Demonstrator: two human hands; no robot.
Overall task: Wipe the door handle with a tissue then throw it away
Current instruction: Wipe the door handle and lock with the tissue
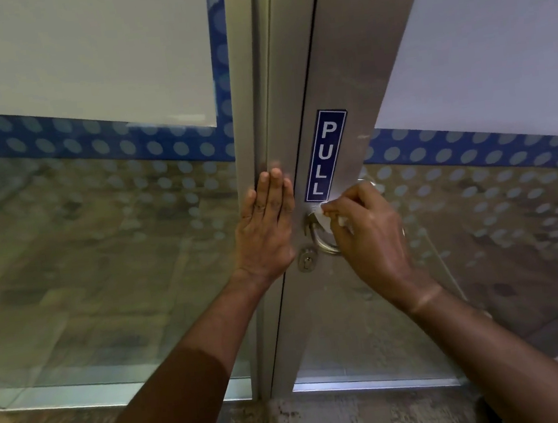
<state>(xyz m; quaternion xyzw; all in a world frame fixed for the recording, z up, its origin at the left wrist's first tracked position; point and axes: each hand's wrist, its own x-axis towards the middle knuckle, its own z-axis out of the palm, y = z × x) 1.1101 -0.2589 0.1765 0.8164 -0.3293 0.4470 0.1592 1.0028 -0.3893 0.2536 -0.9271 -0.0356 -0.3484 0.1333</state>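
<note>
A curved metal door handle (322, 243) sticks out of the aluminium door stile just below a blue PULL sticker (326, 155). My right hand (369, 236) is closed around a white tissue (324, 218) and presses it onto the upper part of the handle. Only a small piece of the tissue shows between my fingers. My left hand (267, 228) lies flat with fingers together against the door frame (253, 110), left of the handle, holding nothing.
A keyhole lock (307, 260) sits below the handle. Glass panels with a blue dotted band (91, 138) flank the frame on both sides. A worn concrete threshold (344, 418) runs along the bottom.
</note>
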